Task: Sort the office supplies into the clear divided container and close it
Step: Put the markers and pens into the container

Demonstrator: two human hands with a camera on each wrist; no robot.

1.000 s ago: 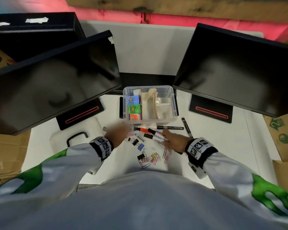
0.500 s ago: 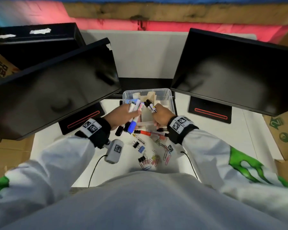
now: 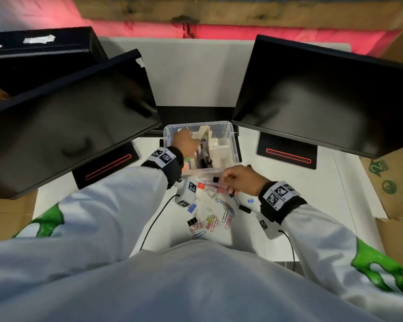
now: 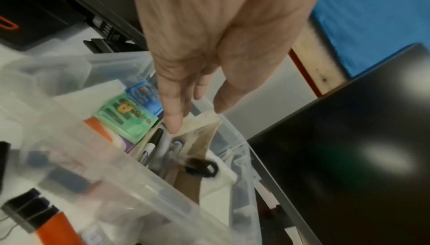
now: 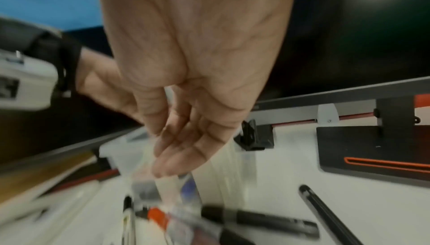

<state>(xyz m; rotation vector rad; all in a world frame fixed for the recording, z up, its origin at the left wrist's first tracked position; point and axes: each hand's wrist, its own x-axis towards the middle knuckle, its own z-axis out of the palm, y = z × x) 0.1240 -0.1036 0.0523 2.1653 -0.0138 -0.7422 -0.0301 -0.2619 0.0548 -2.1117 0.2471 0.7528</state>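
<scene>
Now, from the head view, our left hand [image 3: 186, 141] has gone into the container [image 3: 233, 145] on the desk [image 3: 335, 194], markers dropped. At the left wrist, fingers [image 4: 172, 118] hang loose above markers [image 4: 154, 147]. At the right wrist, our right hand [image 5: 186, 138] reaches, relaxed, toward remaining pens [image 5: 258, 217]; clips await.

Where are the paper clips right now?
In the head view, the paper clips lie loose on the white desk, just below the right hand.
</scene>
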